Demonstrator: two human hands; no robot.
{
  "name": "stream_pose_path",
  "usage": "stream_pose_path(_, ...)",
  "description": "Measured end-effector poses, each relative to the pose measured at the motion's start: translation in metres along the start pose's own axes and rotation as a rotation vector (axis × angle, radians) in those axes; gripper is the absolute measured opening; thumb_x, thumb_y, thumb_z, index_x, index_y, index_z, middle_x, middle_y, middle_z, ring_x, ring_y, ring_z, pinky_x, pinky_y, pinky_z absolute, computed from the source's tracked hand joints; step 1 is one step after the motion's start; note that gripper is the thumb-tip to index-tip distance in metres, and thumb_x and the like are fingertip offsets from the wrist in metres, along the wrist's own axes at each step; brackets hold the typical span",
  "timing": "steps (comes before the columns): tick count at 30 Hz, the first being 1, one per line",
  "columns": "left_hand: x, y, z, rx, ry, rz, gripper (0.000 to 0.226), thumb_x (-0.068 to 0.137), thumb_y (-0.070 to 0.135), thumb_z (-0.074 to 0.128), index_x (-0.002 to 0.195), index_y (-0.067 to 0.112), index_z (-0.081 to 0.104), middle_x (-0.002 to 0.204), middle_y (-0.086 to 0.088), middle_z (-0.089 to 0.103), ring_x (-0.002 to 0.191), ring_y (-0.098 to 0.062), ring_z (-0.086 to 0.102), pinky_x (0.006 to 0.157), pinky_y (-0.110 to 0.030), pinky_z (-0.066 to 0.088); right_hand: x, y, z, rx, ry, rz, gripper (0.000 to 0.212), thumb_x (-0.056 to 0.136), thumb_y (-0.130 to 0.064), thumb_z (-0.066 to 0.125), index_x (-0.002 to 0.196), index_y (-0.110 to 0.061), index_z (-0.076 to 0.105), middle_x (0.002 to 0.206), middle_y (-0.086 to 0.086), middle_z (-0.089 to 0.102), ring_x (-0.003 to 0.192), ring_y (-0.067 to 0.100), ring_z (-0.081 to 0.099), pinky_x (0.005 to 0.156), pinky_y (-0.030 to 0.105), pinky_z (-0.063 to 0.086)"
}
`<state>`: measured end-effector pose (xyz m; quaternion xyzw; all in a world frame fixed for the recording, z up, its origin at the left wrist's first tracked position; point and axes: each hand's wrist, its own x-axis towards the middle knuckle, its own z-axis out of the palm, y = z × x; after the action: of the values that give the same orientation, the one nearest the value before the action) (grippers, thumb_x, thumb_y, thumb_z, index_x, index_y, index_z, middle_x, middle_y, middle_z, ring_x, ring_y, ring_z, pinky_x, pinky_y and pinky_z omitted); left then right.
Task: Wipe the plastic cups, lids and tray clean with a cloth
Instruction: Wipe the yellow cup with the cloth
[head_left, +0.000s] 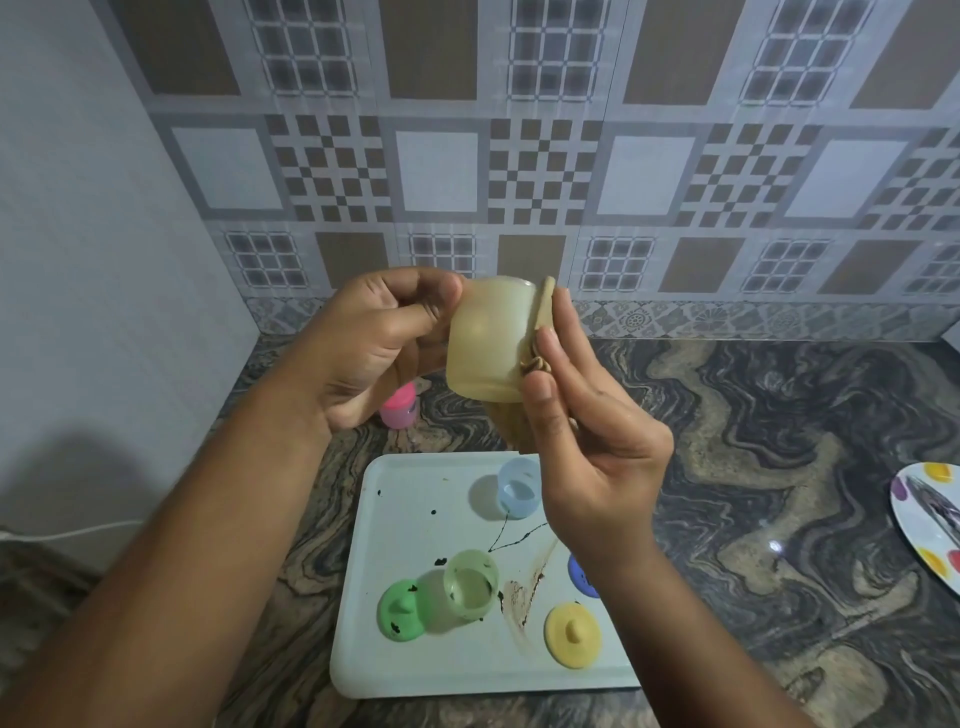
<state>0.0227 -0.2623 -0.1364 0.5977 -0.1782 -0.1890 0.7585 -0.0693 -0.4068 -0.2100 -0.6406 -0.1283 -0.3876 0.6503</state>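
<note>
Above the marbled bench, my left hand grips the yellow cup, my right hand pinches the cloth against it; I'd rotate the cup under firm pressure.

What is covered or cut off
Only 1 sliver of the blue lid shows past the wrist of the right hand, which also covers the right rim of the tray. The left hand, gripping the yellow cup, hides half the pink cup. The cloth, pinched in the right hand, is mostly covered. The frame edge cuts the plate; what lies on it is too blurred to tell.
</note>
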Motion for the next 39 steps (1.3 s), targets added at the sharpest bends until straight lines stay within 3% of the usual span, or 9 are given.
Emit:
stream_pose_path(7,-0.003,0.004,0.001,0.053,0.04,0.017,0.016,0.079,0.02,0.064,0.089,0.009,0.066,0.084,0.0,0.073,0.074,-0.014,0.07,0.062,-0.03,0.058,-0.004,0.005,0.001,-0.066,-0.02,-0.049,0.042,0.098,-0.017,0.066,0.129,0.01,0.056,0.147,0.031,0.048,0.137,0.028,0.055,0.107,0.038,0.052)
stream_pose_path(11,-0.005,0.003,0.007,0.2,0.102,0.115,0.016,0.072,0.025,0.072,0.084,0.015,0.074,0.094,-0.003,0.076,0.091,-0.015,0.072,0.074,-0.037,0.061,-0.006,0.013,0.0,-0.098,0.026,0.014,0.078,0.079,-0.032,0.088,0.144,-0.008,0.051,0.144,0.021,0.058,0.13,0.037,0.061,0.099,0.056,0.056)
stream_pose_path(14,-0.009,0.003,0.011,0.182,0.053,0.123,0.024,0.079,0.023,0.065,0.097,0.01,0.073,0.109,-0.002,0.075,0.103,-0.017,0.071,0.078,-0.034,0.06,-0.009,0.017,-0.001,-0.039,0.107,0.08,0.089,0.072,-0.013,0.092,0.149,-0.008,0.047,0.132,-0.001,0.07,0.113,0.027,0.071,0.088,0.061,0.059)
stream_pose_path(17,-0.008,0.0,0.008,0.148,0.04,0.094,0.027,0.081,0.019,0.063,0.103,0.005,0.07,0.104,-0.004,0.075,0.099,-0.017,0.072,0.076,-0.032,0.06,-0.008,0.017,0.001,0.005,0.149,0.123,0.099,0.068,-0.008,0.092,0.152,-0.013,0.041,0.132,-0.001,0.07,0.114,0.019,0.07,0.089,0.06,0.059)
stream_pose_path(24,-0.004,0.005,0.007,0.482,0.126,0.207,0.027,0.072,0.037,0.074,0.091,0.018,0.077,0.088,0.001,0.078,0.086,-0.013,0.073,0.08,-0.037,0.061,-0.001,0.026,-0.003,-0.322,0.06,-0.137,0.07,0.074,-0.014,0.091,0.13,0.008,0.058,0.139,0.027,0.057,0.131,0.004,0.058,0.101,0.025,0.053)
stream_pose_path(28,-0.006,0.006,0.003,0.365,0.041,0.15,0.032,0.08,0.024,0.067,0.107,0.008,0.073,0.101,-0.003,0.077,0.096,-0.017,0.073,0.08,-0.033,0.06,0.0,0.031,-0.007,-0.26,0.065,-0.101,0.073,0.072,-0.006,0.091,0.134,0.006,0.055,0.142,0.026,0.055,0.135,0.017,0.057,0.105,0.032,0.052)
stream_pose_path(33,-0.005,0.004,0.005,0.47,0.071,0.207,0.023,0.069,0.028,0.076,0.089,0.016,0.076,0.082,0.001,0.077,0.084,-0.013,0.074,0.074,-0.029,0.06,-0.003,0.024,-0.001,-0.355,0.038,-0.157,0.074,0.078,-0.03,0.087,0.134,0.006,0.053,0.139,0.028,0.056,0.133,0.024,0.059,0.104,0.03,0.054)
stream_pose_path(37,-0.006,0.007,0.005,0.384,0.054,0.211,0.031,0.075,0.028,0.072,0.099,0.008,0.075,0.099,0.0,0.077,0.098,-0.016,0.073,0.083,-0.034,0.06,-0.002,0.029,-0.004,-0.291,0.098,-0.144,0.077,0.074,-0.016,0.091,0.138,0.0,0.051,0.137,0.028,0.058,0.123,0.038,0.065,0.098,0.051,0.058)
stream_pose_path(39,-0.005,0.003,0.002,0.31,0.034,0.146,0.033,0.08,0.023,0.067,0.108,0.005,0.072,0.109,-0.003,0.075,0.106,-0.02,0.07,0.085,-0.039,0.059,0.0,0.032,-0.004,-0.22,0.127,-0.064,0.077,0.073,-0.013,0.091,0.14,-0.011,0.053,0.131,0.032,0.063,0.113,0.033,0.067,0.092,0.059,0.058)
